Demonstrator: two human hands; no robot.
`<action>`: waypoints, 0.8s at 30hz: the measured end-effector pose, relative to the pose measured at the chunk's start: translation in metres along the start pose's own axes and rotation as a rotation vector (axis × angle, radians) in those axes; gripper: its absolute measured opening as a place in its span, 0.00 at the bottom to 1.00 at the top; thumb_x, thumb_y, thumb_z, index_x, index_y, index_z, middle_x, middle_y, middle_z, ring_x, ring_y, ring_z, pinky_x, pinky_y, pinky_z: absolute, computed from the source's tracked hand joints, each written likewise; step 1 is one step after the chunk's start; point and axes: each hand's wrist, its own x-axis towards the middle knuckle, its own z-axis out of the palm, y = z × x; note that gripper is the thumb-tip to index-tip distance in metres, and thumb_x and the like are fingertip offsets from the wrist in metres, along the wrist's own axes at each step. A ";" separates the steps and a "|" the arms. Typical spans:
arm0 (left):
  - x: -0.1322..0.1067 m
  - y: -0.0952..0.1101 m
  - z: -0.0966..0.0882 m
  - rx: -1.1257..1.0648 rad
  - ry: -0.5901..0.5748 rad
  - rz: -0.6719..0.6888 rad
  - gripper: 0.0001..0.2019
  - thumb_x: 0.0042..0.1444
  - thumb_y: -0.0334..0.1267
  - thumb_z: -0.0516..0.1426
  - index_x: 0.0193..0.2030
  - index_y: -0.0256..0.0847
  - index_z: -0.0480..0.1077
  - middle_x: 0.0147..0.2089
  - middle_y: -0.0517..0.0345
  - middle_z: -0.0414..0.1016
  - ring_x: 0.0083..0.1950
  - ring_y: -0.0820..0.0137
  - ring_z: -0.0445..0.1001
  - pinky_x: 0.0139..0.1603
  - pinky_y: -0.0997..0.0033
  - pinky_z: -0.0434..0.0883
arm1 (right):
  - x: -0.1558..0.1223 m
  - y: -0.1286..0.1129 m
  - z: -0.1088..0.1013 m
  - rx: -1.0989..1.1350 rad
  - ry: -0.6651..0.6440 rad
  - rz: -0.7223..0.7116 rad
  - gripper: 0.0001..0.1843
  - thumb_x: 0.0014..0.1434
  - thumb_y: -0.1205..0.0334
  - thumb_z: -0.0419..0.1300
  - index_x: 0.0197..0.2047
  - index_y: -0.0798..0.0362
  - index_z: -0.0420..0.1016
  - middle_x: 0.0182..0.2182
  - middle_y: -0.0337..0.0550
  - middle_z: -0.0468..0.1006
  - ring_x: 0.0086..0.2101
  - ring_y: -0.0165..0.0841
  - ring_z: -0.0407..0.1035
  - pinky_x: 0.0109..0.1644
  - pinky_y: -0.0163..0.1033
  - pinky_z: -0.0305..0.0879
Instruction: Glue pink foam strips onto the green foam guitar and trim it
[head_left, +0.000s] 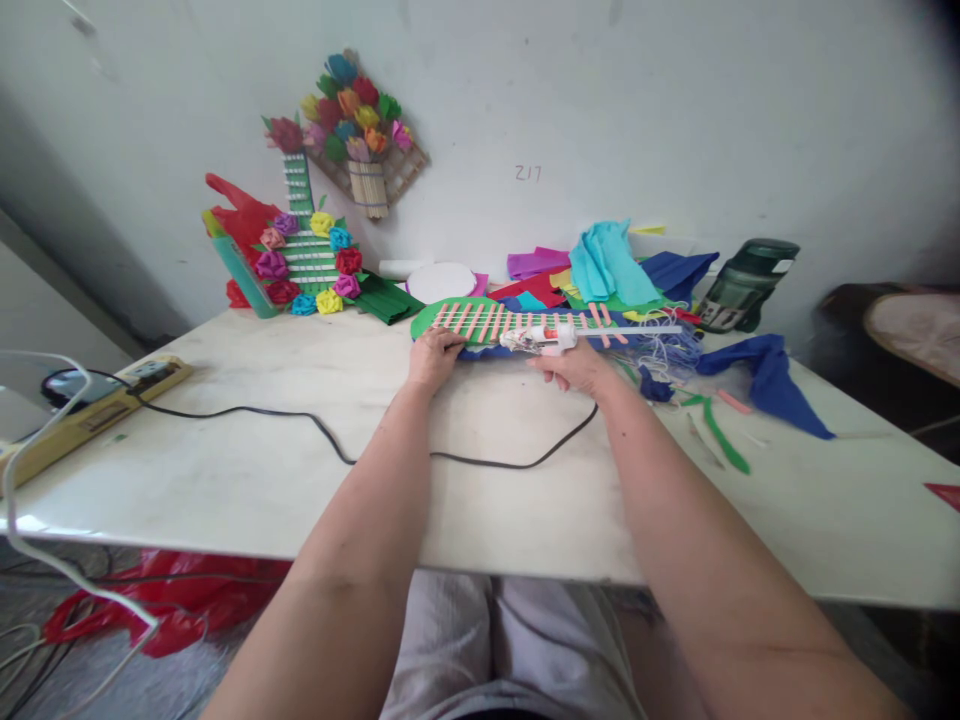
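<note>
My right hand [577,370] is closed around a hot glue gun [551,338], white with an orange part. A long white glue stick [630,330] juts from its back to the right. The gun lies over a green guitar-shaped craft piece [427,318] with pink crosswise strips and pale lengthwise strings. At the near left edge of this piece, my left hand [439,355] grips it with bent fingers. Blue material shows beneath the piece. The gun's nozzle is hard to make out against its messy tip.
A finished flower guitar [311,255] and a turquoise tube [244,272] stand at the back left. Crepe paper [611,265] and a dark bottle [750,285] are at the back right. A black cord [495,463] runs across the table from a power strip [97,412]. Green scraps [724,440] lie right.
</note>
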 end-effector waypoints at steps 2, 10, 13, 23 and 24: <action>0.000 0.000 0.000 -0.007 0.002 -0.001 0.08 0.52 0.31 0.59 0.36 0.41 0.80 0.40 0.54 0.80 0.45 0.64 0.74 0.52 0.65 0.69 | 0.000 0.001 -0.003 0.046 -0.099 -0.011 0.07 0.47 0.62 0.63 0.24 0.55 0.69 0.14 0.35 0.68 0.12 0.22 0.55 0.15 0.31 0.53; 0.000 0.000 -0.001 -0.023 0.008 0.007 0.08 0.52 0.32 0.58 0.35 0.42 0.80 0.40 0.53 0.80 0.45 0.64 0.74 0.52 0.64 0.69 | -0.003 0.005 -0.007 0.042 -0.271 0.077 0.11 0.45 0.62 0.63 0.19 0.55 0.66 0.13 0.35 0.69 0.10 0.21 0.55 0.14 0.30 0.51; 0.000 0.000 -0.002 -0.029 0.012 0.016 0.08 0.52 0.32 0.58 0.35 0.42 0.80 0.39 0.54 0.80 0.44 0.65 0.75 0.52 0.65 0.69 | -0.002 0.005 -0.005 0.036 -0.234 0.080 0.10 0.47 0.63 0.62 0.21 0.55 0.66 0.13 0.35 0.69 0.11 0.21 0.54 0.14 0.30 0.52; 0.000 0.002 -0.003 -0.024 0.009 0.018 0.08 0.52 0.31 0.58 0.35 0.42 0.80 0.39 0.54 0.80 0.44 0.65 0.75 0.53 0.64 0.69 | 0.001 0.004 0.010 0.057 -0.141 0.038 0.08 0.49 0.64 0.62 0.22 0.55 0.67 0.13 0.33 0.68 0.11 0.21 0.53 0.15 0.29 0.53; 0.000 0.002 -0.003 -0.024 0.009 0.017 0.08 0.52 0.31 0.58 0.35 0.42 0.80 0.39 0.54 0.80 0.44 0.64 0.75 0.53 0.64 0.69 | 0.002 0.005 0.012 0.064 -0.132 0.035 0.07 0.49 0.64 0.62 0.23 0.55 0.68 0.13 0.33 0.68 0.11 0.21 0.53 0.14 0.29 0.53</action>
